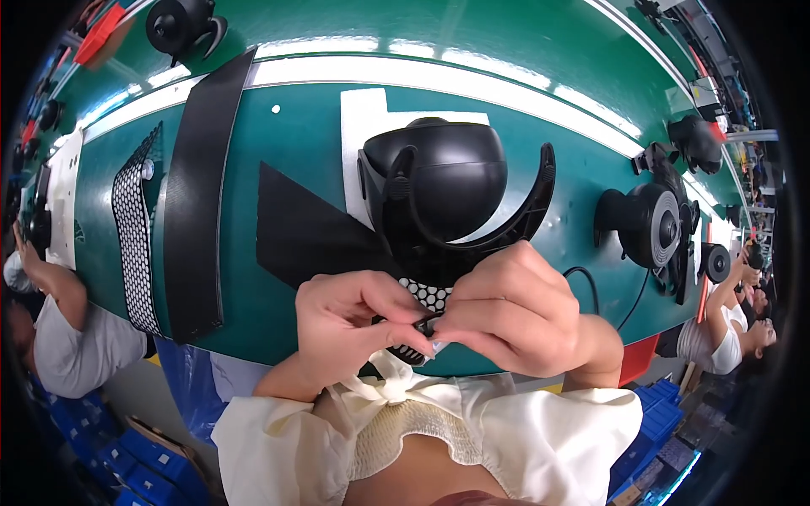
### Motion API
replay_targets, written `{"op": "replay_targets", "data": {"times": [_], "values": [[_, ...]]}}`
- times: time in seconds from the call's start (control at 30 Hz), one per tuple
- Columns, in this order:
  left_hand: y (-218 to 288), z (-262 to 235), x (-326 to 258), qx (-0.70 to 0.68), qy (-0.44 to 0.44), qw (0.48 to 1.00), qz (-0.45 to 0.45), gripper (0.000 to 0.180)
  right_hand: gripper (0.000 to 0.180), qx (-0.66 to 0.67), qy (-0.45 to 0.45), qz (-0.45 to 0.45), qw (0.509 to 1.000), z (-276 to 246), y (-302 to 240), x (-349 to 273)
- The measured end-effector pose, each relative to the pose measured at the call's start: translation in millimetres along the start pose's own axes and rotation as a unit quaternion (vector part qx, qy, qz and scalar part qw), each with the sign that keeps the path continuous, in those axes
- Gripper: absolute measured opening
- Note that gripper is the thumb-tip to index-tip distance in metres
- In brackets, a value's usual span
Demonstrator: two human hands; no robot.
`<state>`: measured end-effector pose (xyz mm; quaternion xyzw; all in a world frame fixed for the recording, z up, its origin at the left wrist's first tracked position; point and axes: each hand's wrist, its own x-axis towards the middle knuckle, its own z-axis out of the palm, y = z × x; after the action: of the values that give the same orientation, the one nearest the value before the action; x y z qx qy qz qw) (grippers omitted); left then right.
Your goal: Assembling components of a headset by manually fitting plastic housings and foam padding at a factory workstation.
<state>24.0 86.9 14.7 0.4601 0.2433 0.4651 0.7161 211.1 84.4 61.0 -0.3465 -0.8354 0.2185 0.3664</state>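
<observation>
Close to my body, at the table's near edge, my left hand [354, 320] and my right hand [519, 316] come together fingertip to fingertip. Both pinch a small black part [428, 323] with a pale, shiny bit below it; the fingers cover most of it, so its kind does not show. Just beyond them stands a glossy black rounded housing [460, 181] with a curved black bracket [527, 211] around its near side. White foam sheet [363, 105] lies beneath the housing. Under my fingers, a sheet of white round dots [429, 295] partly shows.
To the left lie a long black strip [198, 202], a dotted white sheet [135, 244] and a black flat piece [308, 223]. On the right stands another black fan-like unit [654, 223] with a cable [591, 282]. Other people sit at both sides; blue boxes [152, 468] are below.
</observation>
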Motion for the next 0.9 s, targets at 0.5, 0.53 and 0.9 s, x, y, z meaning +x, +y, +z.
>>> {"op": "replay_targets", "data": {"times": [0.5,0.53,0.9], "values": [[-18,2,-15,0.029,0.023,0.999,-0.010,0.012,0.016,-0.019,0.000,0.098,0.995,11,11,13],[-17,4,-14,0.019,0.035,0.999,-0.018,0.013,0.016,-0.022,-0.004,0.102,0.994,11,11,13],[-19,-1,-17,0.041,0.035,0.998,-0.028,0.016,0.025,-0.082,-0.007,0.041,0.996,12,11,15]]}}
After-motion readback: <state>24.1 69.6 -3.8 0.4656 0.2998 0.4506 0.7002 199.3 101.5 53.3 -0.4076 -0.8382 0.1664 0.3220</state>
